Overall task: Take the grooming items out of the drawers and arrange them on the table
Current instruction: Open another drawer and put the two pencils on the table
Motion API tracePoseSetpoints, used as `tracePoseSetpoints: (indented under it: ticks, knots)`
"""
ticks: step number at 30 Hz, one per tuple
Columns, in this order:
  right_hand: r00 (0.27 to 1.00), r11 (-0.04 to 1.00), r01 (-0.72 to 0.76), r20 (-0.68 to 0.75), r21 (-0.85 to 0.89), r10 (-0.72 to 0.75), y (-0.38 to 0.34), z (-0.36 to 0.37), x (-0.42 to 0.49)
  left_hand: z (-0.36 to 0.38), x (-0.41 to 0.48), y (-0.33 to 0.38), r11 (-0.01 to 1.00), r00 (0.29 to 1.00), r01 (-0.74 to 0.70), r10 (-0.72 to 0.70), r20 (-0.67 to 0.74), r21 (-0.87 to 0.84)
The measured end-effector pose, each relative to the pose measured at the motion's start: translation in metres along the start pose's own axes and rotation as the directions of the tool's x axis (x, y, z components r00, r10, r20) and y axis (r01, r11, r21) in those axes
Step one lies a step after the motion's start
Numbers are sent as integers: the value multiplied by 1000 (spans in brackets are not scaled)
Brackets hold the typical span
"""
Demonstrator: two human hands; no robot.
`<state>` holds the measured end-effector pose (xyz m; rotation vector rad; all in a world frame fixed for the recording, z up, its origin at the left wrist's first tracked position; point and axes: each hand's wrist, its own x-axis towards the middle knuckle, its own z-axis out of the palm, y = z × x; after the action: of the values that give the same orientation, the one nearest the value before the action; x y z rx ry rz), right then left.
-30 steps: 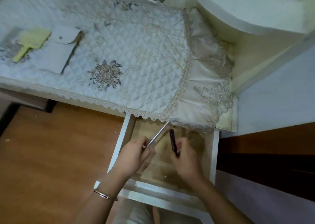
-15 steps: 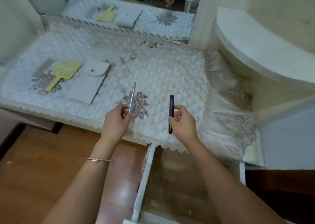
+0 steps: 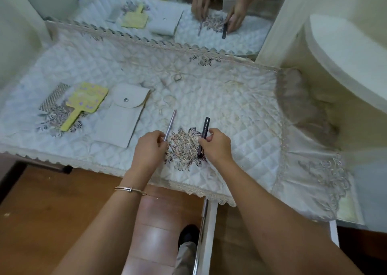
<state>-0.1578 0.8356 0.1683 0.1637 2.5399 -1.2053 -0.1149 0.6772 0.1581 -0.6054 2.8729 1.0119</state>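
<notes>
Two items are held just past the open drawer (image 3: pixel 210 222) and the lace edge (image 3: pixel 188 188): the left hand (image 3: pixel 149 147) pinches a silver stick (image 3: pixel 170 124), the right hand (image 3: pixel 215 147) grips a dark tube (image 3: pixel 204 132), flanking the embroidered flower (image 3: pixel 184 147), with bare quilted cloth (image 3: pixel 230 98) beyond, up to the mirror (image 3: pixel 240 40).

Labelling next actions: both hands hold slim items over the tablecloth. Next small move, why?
Probably lay both down and let go: left hand pinches the silver stick, right hand the dark tube, low over the quilted cloth beside the white pouch.
</notes>
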Motion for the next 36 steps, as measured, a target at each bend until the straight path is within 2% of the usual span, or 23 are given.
tracePoseSetpoints:
  ticks: [4, 7, 10, 15, 18, 21, 24, 29, 33, 36]
  knots:
    - [999, 999, 23, -27, 34, -22, 4, -3, -6, -2, -7, -4, 1000, 1000, -23, 23, 7, 2]
    - [996, 996, 68, -62, 53, -65, 17, -18, -22, -4, -28, -1, 995, 996, -92, 92, -15, 31]
    - [988, 992, 123, -99, 14, -121, 38, -43, -52, 0, -64, 7, 986, 987, -164, 164, 3, -10]
    - [972, 979, 133, -171, -151, -159, 111, -82, -121, 34, -146, 16, 957, 947, -291, 288, 144, 6]
    - [984, 972, 65, -147, -225, -99, 176, -94, -174, 61, -202, 16, 939, 907, -344, 331, 261, 5]
    - [997, 951, -18, -74, -309, -5, 236, -105, -231, 79, -257, 14, 947, 888, -322, 300, 349, 4]
    - [997, 932, -59, -71, -357, 36, 278, -114, -274, 101, -297, 4, 931, 878, -362, 320, 357, 56]
    - [999, 931, 21, -20, -365, -30, 313, -115, -319, 115, -342, -11, 952, 900, -299, 258, 353, 68]
    - [994, 923, 78, -47, -376, -103, 326, -110, -332, 117, -351, -14, 942, 904, -301, 233, 359, 147]
    - [990, 915, 83, -73, -395, -122, 328, -111, -330, 118, -349, -9, 952, 915, -274, 215, 341, 135]
